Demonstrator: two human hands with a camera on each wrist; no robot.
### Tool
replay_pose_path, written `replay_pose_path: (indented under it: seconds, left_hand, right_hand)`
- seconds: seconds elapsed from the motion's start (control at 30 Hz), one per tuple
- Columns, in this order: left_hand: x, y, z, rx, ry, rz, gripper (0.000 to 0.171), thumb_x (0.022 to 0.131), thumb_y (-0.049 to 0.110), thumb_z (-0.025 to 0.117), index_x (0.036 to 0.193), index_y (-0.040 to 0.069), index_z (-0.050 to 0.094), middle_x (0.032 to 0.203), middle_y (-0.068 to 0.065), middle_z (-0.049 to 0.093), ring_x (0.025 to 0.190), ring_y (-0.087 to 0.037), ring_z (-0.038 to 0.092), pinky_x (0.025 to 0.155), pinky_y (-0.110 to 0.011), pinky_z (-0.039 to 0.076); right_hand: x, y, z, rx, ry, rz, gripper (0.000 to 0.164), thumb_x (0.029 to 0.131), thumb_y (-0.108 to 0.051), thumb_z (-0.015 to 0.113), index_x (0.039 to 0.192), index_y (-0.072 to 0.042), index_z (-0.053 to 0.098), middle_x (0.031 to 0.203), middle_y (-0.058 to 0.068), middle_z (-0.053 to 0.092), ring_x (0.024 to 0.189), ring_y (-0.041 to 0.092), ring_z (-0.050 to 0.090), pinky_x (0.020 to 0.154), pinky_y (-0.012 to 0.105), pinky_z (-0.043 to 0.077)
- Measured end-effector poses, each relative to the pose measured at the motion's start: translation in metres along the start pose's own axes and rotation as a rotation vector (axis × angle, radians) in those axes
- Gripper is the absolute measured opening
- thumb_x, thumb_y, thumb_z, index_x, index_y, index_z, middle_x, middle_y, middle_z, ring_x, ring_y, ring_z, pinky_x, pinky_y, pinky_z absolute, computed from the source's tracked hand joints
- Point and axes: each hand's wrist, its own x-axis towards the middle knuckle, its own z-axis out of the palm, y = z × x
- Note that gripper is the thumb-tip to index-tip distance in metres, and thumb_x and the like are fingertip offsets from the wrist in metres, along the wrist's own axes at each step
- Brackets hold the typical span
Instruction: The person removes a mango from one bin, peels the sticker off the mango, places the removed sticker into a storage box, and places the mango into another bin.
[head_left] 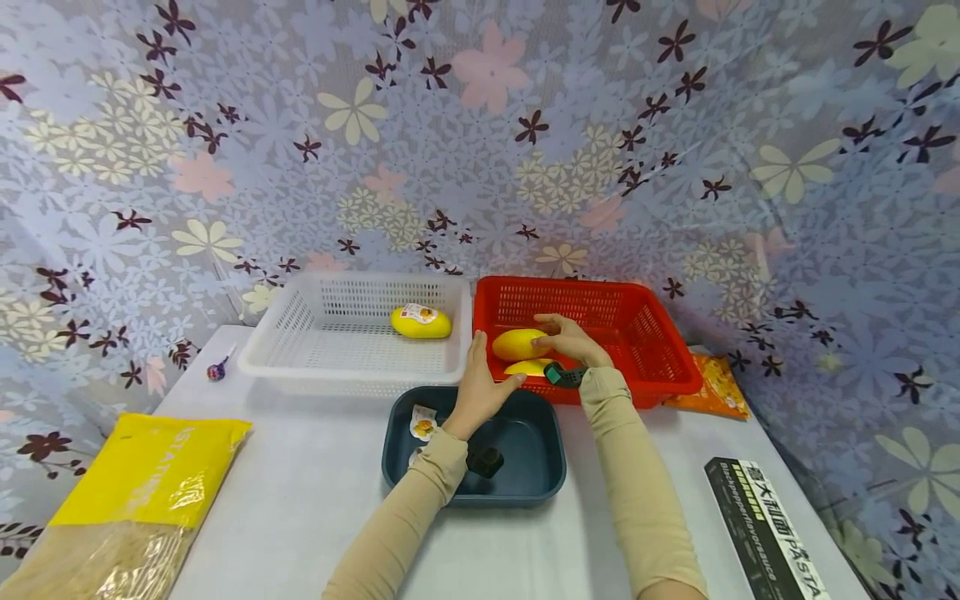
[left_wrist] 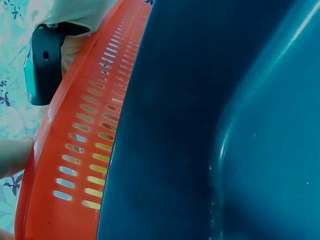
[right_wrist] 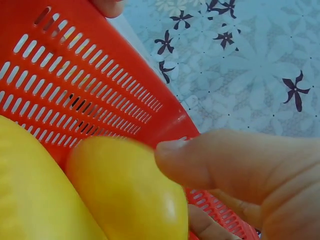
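Note:
In the head view my right hand (head_left: 570, 340) reaches into the red basket (head_left: 678, 367), holding the right end of a yellow mango (head_left: 517, 343). The right wrist view shows its thumb (right_wrist: 185, 157) pressed to the mango (right_wrist: 130, 190), with other fingers partly hidden behind. A second mango (head_left: 528, 367) lies beside it, nearer the basket's front wall. My left hand (head_left: 480, 387) is at the basket's front left corner, fingers extended. One of its digits touches the red rim in the left wrist view. Under the left forearm stands a dark blue basin (head_left: 551, 467).
A white basket (head_left: 352, 379) with a labelled mango (head_left: 431, 325) stands left of the red one. Peeled stickers (head_left: 423, 422) lie in the basin. Around are a lollipop (head_left: 217, 369), a yellow bag (head_left: 150, 475), a pasta box (head_left: 765, 525) and an orange packet (head_left: 716, 387).

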Motion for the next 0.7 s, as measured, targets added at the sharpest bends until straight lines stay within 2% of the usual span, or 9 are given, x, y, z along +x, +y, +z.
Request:
replay_pose_path:
  seconds: [0.13,0.47,0.7]
  left_hand:
    - [-0.001,0.001,0.001,-0.011,0.001,0.004,0.089,0.089,0.027,0.068,0.153,-0.002,0.013,0.162,-0.02,0.01,0.146,-0.04,0.023,0.116,-0.054,0.028]
    - [-0.001,0.0,0.001,-0.001,0.012,0.007,0.089,0.088,0.028,0.068,0.153,-0.003,0.015,0.162,-0.02,0.013,0.146,-0.04,0.024,0.116,-0.054,0.028]
    - [0.0,-0.001,0.003,0.001,0.014,0.006,0.089,0.089,0.028,0.068,0.153,-0.003,0.015,0.162,-0.02,0.012,0.147,-0.039,0.023,0.117,-0.054,0.027]
  right_hand:
    - [-0.006,0.001,-0.003,0.006,0.005,0.016,0.062,0.096,-0.017,0.058,0.151,-0.006,0.03,0.154,0.025,0.029,0.138,0.043,0.034,0.112,0.054,0.035]
    - [-0.029,0.004,-0.006,0.036,0.062,0.019,0.059,0.097,-0.019,0.056,0.15,-0.008,0.032,0.155,0.022,0.03,0.139,0.041,0.033,0.112,0.056,0.033]
    - [-0.041,0.002,-0.006,0.059,0.106,-0.015,0.059,0.096,-0.018,0.058,0.149,-0.009,0.034,0.155,0.022,0.029,0.141,0.043,0.03,0.111,0.057,0.035]
